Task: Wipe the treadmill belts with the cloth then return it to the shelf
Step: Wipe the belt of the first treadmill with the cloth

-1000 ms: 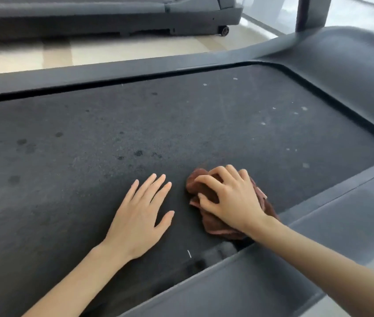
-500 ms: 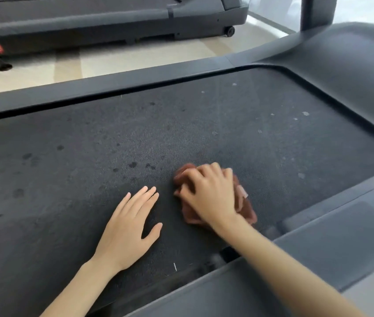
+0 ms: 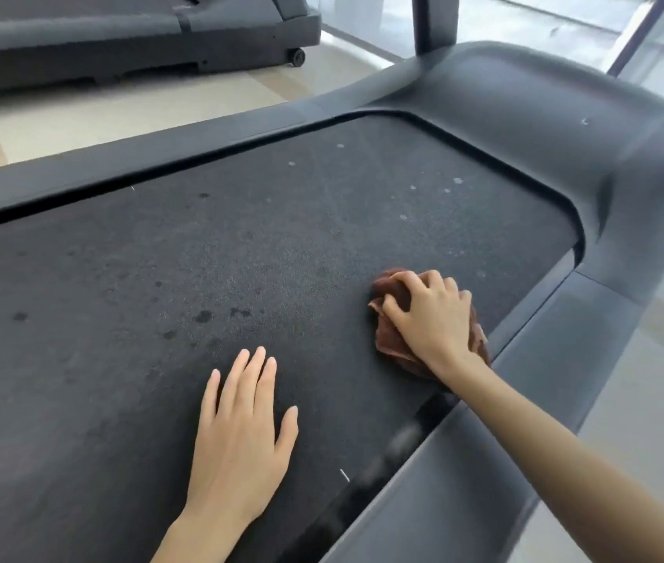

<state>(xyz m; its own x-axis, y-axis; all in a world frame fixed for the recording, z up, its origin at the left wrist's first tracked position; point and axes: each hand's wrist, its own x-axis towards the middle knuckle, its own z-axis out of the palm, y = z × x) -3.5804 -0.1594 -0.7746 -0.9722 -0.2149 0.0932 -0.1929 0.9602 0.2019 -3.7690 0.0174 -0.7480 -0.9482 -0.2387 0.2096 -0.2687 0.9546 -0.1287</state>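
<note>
A dark grey treadmill belt [image 3: 208, 286] fills most of the view, speckled with dark spots and a few pale marks. A crumpled brown cloth [image 3: 389, 345] lies on the belt near its right edge. My right hand [image 3: 432, 319] grips the cloth from above, fingers curled into it, and covers most of it. My left hand [image 3: 241, 436] rests flat on the belt to the left of the cloth, fingers straight and close together, holding nothing.
The treadmill's grey side rail [image 3: 525, 384] runs along the right, and its curved front housing [image 3: 566, 128] rises at the far end beside a dark upright post [image 3: 434, 22]. A second treadmill [image 3: 119, 38] stands across the pale floor [image 3: 119, 111].
My right hand has slid the cloth along the belt toward the right side rail and the front housing. My left hand stays flat on the belt.
</note>
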